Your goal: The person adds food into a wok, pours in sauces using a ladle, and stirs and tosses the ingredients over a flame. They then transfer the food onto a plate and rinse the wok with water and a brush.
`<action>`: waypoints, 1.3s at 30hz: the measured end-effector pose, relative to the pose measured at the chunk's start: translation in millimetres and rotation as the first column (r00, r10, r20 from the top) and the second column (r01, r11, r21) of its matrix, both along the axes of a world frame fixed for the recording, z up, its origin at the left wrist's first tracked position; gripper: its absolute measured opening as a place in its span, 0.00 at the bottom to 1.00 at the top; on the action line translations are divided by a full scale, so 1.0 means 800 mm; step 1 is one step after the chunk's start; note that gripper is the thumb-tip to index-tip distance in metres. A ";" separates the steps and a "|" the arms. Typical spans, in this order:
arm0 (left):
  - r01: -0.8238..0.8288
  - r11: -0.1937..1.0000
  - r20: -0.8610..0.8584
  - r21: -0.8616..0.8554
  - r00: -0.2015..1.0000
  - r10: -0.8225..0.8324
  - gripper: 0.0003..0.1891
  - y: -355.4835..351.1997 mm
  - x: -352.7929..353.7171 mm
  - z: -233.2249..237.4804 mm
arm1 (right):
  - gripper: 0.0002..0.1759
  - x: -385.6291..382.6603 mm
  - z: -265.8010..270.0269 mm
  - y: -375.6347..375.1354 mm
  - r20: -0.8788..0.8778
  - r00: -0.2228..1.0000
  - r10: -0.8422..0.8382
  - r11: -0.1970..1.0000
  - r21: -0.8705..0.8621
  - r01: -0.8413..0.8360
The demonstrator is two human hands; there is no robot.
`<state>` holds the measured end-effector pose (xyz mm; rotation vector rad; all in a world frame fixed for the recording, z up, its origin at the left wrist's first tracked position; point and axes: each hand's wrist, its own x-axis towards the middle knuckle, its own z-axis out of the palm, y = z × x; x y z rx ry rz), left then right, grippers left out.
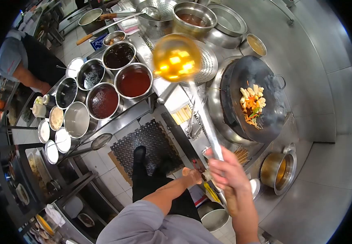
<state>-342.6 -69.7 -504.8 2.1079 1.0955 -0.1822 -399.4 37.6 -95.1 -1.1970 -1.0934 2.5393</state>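
My right hand (231,175) is closed round the handle of a long metal ladle (203,118). The ladle's bowl is raised over the perforated strainer and holds a yellow, shiny liquid. Lower and to the left, my left hand (192,177) is at the stove's front edge, its fingers partly hidden, so what it touches is unclear. At the right, a dark wok (270,97) gives off steam or smoke. Pale pieces, orange shreds and some green food (252,99) lie in it.
Pots of dark and red sauce (133,81) stand at the left. Behind the strainer (206,63) are more metal pots (194,14). A pot of brown liquid (271,168) sits at the lower right. Another person (25,61) stands at the far left.
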 end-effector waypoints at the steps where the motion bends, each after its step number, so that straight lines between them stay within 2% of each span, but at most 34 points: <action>1: -0.056 0.997 0.041 -0.057 0.997 0.058 0.17 0.002 0.004 -0.003 | 0.14 -0.029 -0.014 -0.001 0.102 0.990 0.093 0.985 0.137 -0.107; 2: -0.099 0.991 0.064 -0.086 0.992 0.105 0.17 0.002 0.004 -0.005 | 0.14 -0.053 -0.035 -0.003 0.213 0.963 0.167 0.940 0.259 -0.221; 3: -0.132 0.985 0.083 -0.109 0.986 0.142 0.17 0.002 0.004 -0.007 | 0.14 -0.070 -0.057 -0.004 0.214 0.962 0.171 0.939 0.261 -0.225; 4: -0.164 0.977 0.097 -0.135 0.979 0.178 0.17 0.001 0.006 -0.011 | 0.14 -0.085 -0.080 -0.005 0.357 0.913 0.198 0.726 0.572 -0.381; 5: -0.183 0.972 0.106 -0.145 0.974 0.199 0.17 0.000 0.005 -0.012 | 0.14 -0.099 -0.089 -0.007 0.494 0.855 0.160 0.390 0.764 -0.514; 8: -0.212 0.964 0.119 -0.158 0.965 0.232 0.17 -0.002 0.003 -0.017 | 0.12 -0.126 -0.091 -0.016 0.537 0.819 0.204 0.396 0.719 -0.571; 10: -0.222 0.962 0.117 -0.160 0.963 0.241 0.18 -0.004 0.004 -0.018 | 0.13 -0.133 -0.091 -0.018 0.563 0.805 0.188 0.349 0.727 -0.591; 11: -0.226 0.961 0.120 -0.162 0.962 0.246 0.18 -0.005 0.005 -0.019 | 0.13 -0.141 -0.079 -0.014 0.536 0.804 0.258 0.588 0.573 -0.571; 12: -0.230 0.961 0.117 -0.155 0.961 0.249 0.18 -0.004 0.005 -0.020 | 0.14 -0.146 -0.070 -0.012 0.493 0.812 0.313 0.774 0.364 -0.519; 16: -0.233 0.957 0.113 -0.173 0.961 0.254 0.18 -0.007 0.006 -0.020 | 0.13 -0.150 -0.064 -0.011 0.429 0.841 0.331 0.851 0.250 -0.462; 18: -0.231 0.956 0.108 -0.181 0.962 0.252 0.18 -0.009 0.008 -0.021 | 0.13 -0.147 -0.067 -0.002 0.194 0.945 0.263 0.962 0.016 -0.272; 19: -0.228 0.956 0.107 -0.186 0.962 0.251 0.18 -0.010 0.010 -0.019 | 0.13 -0.144 -0.066 0.000 0.141 0.965 0.223 0.974 -0.070 -0.215; 20: -0.229 0.955 0.107 -0.187 0.962 0.252 0.19 -0.011 0.010 -0.019 | 0.13 -0.141 -0.064 0.003 0.141 0.966 0.217 0.975 -0.070 -0.209; 22: -0.232 0.952 0.105 -0.198 0.961 0.256 0.19 -0.013 0.009 -0.018 | 0.13 -0.135 -0.059 0.009 0.007 0.986 0.164 0.960 -0.229 -0.158; 26: -0.237 0.946 0.101 -0.221 0.959 0.264 0.19 -0.013 0.005 -0.019 | 0.14 -0.124 -0.060 0.013 -0.054 0.992 0.112 0.956 -0.268 -0.122; 28: -0.237 0.941 0.097 -0.241 0.959 0.267 0.19 -0.013 0.008 -0.024 | 0.14 -0.112 -0.063 0.017 -0.204 0.978 0.045 0.914 -0.387 -0.123; 30: -0.234 0.936 0.102 -0.261 0.958 0.268 0.19 -0.010 0.006 -0.023 | 0.14 -0.096 -0.060 0.021 -0.280 0.959 -0.047 0.862 -0.497 -0.103; 32: -0.232 0.933 0.105 -0.274 0.957 0.269 0.20 -0.006 0.007 -0.027 | 0.10 -0.073 -0.055 0.024 -0.401 0.911 -0.100 0.835 -0.531 -0.142; 33: -0.235 0.930 0.105 -0.283 0.956 0.274 0.20 -0.005 0.008 -0.032 | 0.12 -0.060 -0.044 0.023 -0.401 0.902 -0.162 0.828 -0.553 -0.097; 36: -0.238 0.930 0.097 -0.279 0.957 0.274 0.20 -0.010 0.012 -0.040 | 0.14 -0.002 -0.021 0.025 -0.459 0.859 -0.228 0.878 -0.478 -0.023; 38: -0.234 0.941 0.090 -0.246 0.961 0.263 0.20 -0.020 0.011 -0.056 | 0.17 0.043 -0.001 0.024 -0.439 0.839 -0.320 0.889 -0.446 0.106; 39: -0.238 0.950 0.095 -0.201 0.961 0.261 0.20 -0.024 0.011 -0.061 | 0.17 0.067 0.011 0.025 -0.366 0.884 -0.291 0.928 -0.333 0.167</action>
